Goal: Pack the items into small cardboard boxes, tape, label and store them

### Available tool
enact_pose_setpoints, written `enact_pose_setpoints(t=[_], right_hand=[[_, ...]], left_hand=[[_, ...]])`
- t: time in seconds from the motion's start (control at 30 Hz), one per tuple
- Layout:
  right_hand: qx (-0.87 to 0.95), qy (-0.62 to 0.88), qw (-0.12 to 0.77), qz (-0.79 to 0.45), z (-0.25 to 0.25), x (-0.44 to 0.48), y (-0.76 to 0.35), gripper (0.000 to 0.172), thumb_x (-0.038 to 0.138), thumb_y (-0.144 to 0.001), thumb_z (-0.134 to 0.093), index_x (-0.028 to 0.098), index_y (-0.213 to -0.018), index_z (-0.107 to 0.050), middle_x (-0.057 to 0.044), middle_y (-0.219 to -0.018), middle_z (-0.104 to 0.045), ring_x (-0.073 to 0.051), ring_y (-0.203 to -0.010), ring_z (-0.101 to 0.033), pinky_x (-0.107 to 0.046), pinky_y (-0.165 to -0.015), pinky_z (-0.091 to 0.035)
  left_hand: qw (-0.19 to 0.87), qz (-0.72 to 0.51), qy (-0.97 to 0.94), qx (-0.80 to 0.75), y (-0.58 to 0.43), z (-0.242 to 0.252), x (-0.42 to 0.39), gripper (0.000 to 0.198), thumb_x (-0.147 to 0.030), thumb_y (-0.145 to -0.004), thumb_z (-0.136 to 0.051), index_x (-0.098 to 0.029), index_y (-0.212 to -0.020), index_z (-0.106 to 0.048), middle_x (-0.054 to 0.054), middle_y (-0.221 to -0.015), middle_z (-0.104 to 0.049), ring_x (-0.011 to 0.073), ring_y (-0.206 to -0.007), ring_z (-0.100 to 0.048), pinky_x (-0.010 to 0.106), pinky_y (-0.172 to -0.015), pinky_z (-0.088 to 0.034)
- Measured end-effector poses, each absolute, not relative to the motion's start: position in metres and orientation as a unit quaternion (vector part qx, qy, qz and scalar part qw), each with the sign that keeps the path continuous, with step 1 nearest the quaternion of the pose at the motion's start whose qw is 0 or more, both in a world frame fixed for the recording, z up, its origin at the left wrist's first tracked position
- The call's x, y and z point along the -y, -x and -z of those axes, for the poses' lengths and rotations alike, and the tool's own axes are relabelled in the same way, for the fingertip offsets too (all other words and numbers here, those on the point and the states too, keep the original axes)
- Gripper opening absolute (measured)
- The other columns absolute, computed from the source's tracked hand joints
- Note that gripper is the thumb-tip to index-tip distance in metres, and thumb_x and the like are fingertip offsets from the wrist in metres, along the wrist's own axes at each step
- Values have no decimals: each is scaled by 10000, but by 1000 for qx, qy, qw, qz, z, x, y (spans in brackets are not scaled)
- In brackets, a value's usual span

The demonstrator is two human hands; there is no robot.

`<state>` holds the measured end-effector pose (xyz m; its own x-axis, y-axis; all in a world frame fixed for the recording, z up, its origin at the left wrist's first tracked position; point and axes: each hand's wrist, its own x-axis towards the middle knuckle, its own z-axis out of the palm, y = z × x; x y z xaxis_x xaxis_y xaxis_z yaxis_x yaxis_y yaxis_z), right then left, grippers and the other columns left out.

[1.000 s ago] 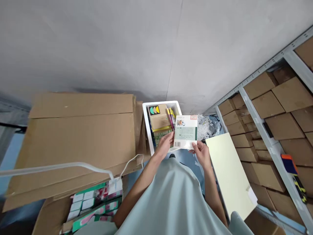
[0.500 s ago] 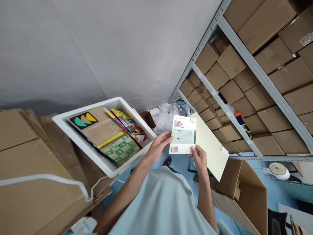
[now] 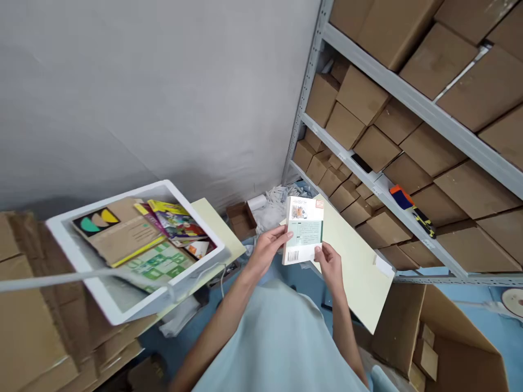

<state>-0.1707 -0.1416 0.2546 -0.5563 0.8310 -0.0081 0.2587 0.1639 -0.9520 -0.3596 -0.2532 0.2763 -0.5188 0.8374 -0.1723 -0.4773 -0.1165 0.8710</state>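
Observation:
A small white paperback book is held up in front of me, its back cover with a barcode and a green text panel facing me. My left hand grips its left edge, the thumb lying on the cover near the spine. At the lower right corner, my right hand pinches the book with the thumb on top. The fingers behind the book are hidden. To the left, a white foam box holds several books and magazines, among them a brown book and a green patterned one.
Metal shelving packed with cardboard boxes rises at the right. A pale board lies beyond my right hand. An open carton stands at the lower right, flattened cardboard at the left. A white cable crosses before the foam box.
My view has turned, so the foam box sits further left and lower. The book has tilted slightly, showing its spine edge. Both hands keep hold of it.

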Motion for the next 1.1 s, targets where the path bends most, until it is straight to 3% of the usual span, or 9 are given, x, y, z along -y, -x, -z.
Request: enact_pose_setpoints(t=[0.1,0.17,0.37,0.53,0.67,0.77,0.9,1.0,1.1], right_hand=[[737,387,335,-441,-251,108,151,529,587,-990,-686,202,-1347,-750,-170,-1452,-708,-339,-1330,-673,-510,-1070,-606],[745,367,339,-442,-253,88,138,509,541,-1013,-677,226,-1409,-722,-159,-1501,-685,-326,-1382,-653,-515,-1137,-573],[659,396,380,-514,-262,45,110,637,564,-981,-733,217,-1507,-643,-162,-1512,-683,-317,-1303,-714,-464,-1041,-633],[569,436,447,-535,-257,23,104,496,587,-1009,-657,197,-1309,-720,-141,-1299,-782,-279,-1165,-745,-393,-972,-626],[528,488,466,-515,-255,6,101,447,600,-1016,-583,194,-1114,-744,-96,-1069,-804,-238,-959,-728,-342,-883,-604],[506,498,454,-538,-263,-1,102,466,592,-992,-613,190,-1184,-748,-106,-1160,-807,-264,-1036,-731,-348,-894,-607],[480,494,454,-566,-279,0,113,479,574,-994,-640,195,-1262,-760,-106,-1258,-798,-286,-1090,-741,-366,-917,-619],[471,498,458,-566,-281,4,127,490,574,-1004,-654,210,-1312,-765,-98,-1286,-796,-288,-1083,-750,-371,-907,-631],[457,522,469,-547,-272,8,140,532,603,-994,-675,212,-1343,-767,-98,-1273,-805,-288,-1067,-757,-368,-863,-644]], left_hand=[[412,-725,-205,-513,325,-273,205,574,-576,-783,-910,-165,-1179,-845,121,-1220,-835,342,-1127,-786,454,-1056,-620],[389,-718,-225,-531,301,-269,170,570,-588,-797,-894,-155,-1165,-845,116,-1172,-843,331,-1080,-797,463,-1053,-627],[310,-652,-368,-586,235,-259,90,397,-470,-939,-747,-195,-1210,-836,105,-1214,-815,264,-1041,-801,368,-909,-681],[250,-563,-495,-613,212,-262,67,367,-283,-944,-724,-307,-1297,-819,84,-1375,-772,302,-1300,-723,490,-1184,-559],[318,-543,-530,-569,237,-259,53,357,-335,-888,-803,-311,-1243,-836,93,-1412,-757,341,-1375,-672,563,-1274,-449],[348,-564,-446,-601,279,-254,34,470,-489,-852,-842,-256,-1259,-808,131,-1435,-739,348,-1413,-634,552,-1295,-409],[531,-529,-355,-558,330,-250,8,742,-738,-756,-853,-173,-1232,-781,179,-1338,-781,373,-1333,-687,527,-1197,-507],[638,-484,-350,-485,352,-250,-1,664,-726,-750,-882,-165,-1095,-803,155,-1146,-831,349,-1165,-758,483,-1078,-581],[666,-475,-356,-452,365,-246,-3,550,-629,-738,-940,-175,-1009,-788,116,-1043,-831,297,-1039,-777,417,-971,-610]])
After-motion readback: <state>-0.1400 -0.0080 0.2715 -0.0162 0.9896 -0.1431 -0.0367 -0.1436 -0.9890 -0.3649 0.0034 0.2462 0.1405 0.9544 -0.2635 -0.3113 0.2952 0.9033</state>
